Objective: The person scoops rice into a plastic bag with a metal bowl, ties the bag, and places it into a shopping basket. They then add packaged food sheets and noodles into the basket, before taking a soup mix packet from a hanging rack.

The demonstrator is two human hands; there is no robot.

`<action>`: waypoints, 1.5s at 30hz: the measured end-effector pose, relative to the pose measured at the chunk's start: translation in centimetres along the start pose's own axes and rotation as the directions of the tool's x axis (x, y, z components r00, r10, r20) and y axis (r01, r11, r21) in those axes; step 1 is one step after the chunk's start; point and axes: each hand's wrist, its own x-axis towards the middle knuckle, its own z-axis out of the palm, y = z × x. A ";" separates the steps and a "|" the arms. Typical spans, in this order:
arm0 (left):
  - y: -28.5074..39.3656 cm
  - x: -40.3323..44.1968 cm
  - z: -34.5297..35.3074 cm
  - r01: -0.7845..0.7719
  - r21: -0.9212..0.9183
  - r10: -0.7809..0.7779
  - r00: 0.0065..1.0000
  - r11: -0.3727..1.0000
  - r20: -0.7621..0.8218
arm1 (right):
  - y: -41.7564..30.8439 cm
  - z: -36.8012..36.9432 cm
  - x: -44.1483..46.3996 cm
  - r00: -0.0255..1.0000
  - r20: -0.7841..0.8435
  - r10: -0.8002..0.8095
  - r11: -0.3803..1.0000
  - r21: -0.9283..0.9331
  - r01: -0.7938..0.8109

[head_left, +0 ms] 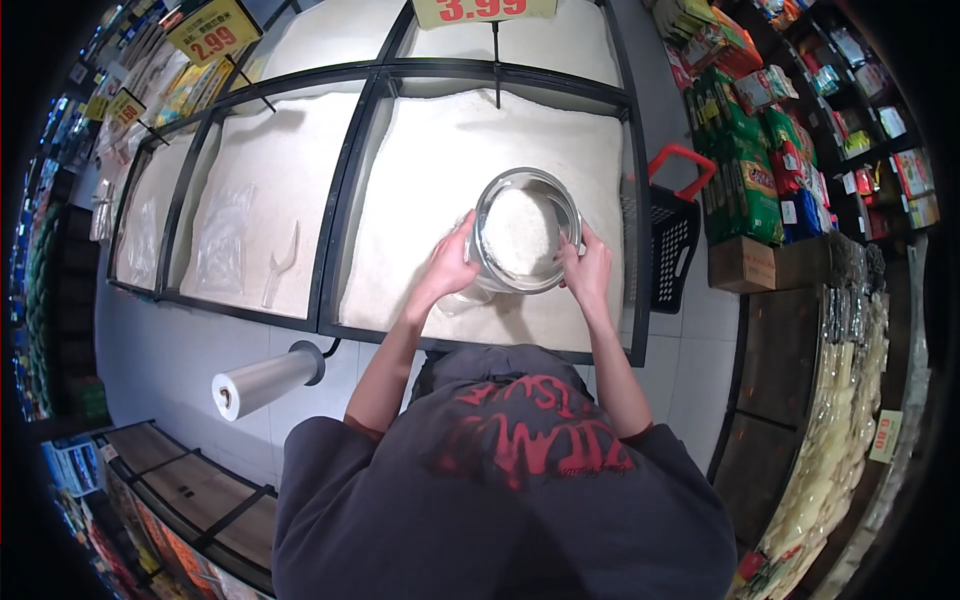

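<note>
Between my two hands is a round, shiny bowl (pixel 486 237) with white grain, likely rice (pixel 521 235), in its bottom. My left hand (pixel 452 265) grips the bowl's left side. At the right rim is my right hand (pixel 588 268), its fingers curled over the edge and partly inside. The bowl is over a large black-framed bin (pixel 410 200) full of the same white grain. Below the bowl, a clear object (pixel 463 301) is partly hidden, and I cannot make out what it is.
Left, another bin holds clear plastic bags (pixel 222 240) and a pale scoop-like tool (pixel 283 262). A plastic bag roll (pixel 268 380) sticks out at the front. A black basket (pixel 675 250) with a red handle (pixel 690 160) stands right. Price signs (pixel 213 38) rise on posts.
</note>
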 end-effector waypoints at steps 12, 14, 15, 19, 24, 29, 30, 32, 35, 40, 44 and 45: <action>0.8 -1.2 -1.9 0.200 -0.068 -0.197 0.979 0.977 0.049 | -1.3 4.1 -2.1 0.902 0.102 -0.419 0.752 -0.517 0.408; 0.3 -1.3 -1.8 0.159 -0.088 -0.157 0.987 0.983 0.029 | -0.2 4.1 -2.3 0.863 0.089 -0.498 0.722 -0.509 0.469; 0.4 -1.4 -1.7 0.117 -0.106 -0.116 0.993 0.987 0.014 | 0.2 4.0 -2.3 0.866 0.086 -0.492 0.725 -0.509 0.463; 0.2 -1.3 -1.3 0.113 -0.117 -0.110 0.994 0.987 0.026 | 2.0 3.6 -2.0 0.822 0.009 -0.569 0.718 -0.481 0.503; -0.4 -0.9 -0.5 0.038 -0.040 -0.040 0.999 0.998 -0.033 | 2.8 3.1 -2.3 0.786 -0.076 -0.613 0.731 -0.430 0.529; -0.6 -1.1 -0.5 -0.015 -0.021 0.015 0.999 1.000 -0.032 | 3.5 2.2 -1.2 0.690 -0.262 -0.675 0.733 -0.349 0.584; -0.5 -1.1 -0.7 0.007 -0.037 -0.008 1.000 0.999 -0.017 | 2.8 1.1 -0.7 0.622 -0.344 -0.704 0.711 -0.354 0.608; 0.0 -1.4 -1.0 0.017 -0.032 -0.017 1.000 0.999 -0.012 | 4.1 -0.3 -0.9 0.860 -0.379 -0.341 0.928 0.011 0.373; -0.3 -1.8 -1.0 0.023 -0.036 -0.023 1.000 0.999 -0.002 | 8.7 -1.5 0.1 0.940 -0.314 0.134 0.880 0.474 0.033; -1.1 -2.2 -1.0 0.056 -0.029 -0.056 0.998 0.998 0.008 | 18.6 -0.4 0.5 0.869 -0.319 0.378 0.785 0.608 -0.118; -1.7 -2.3 -0.8 0.019 0.005 -0.019 1.000 1.000 -0.020 | 25.2 2.3 -0.9 0.854 -0.114 0.508 0.807 0.411 -0.425; -1.4 -2.3 -0.9 0.000 0.019 0.001 1.000 1.000 -0.031 | 26.0 2.9 -1.2 0.862 -0.011 0.506 0.814 0.335 -0.474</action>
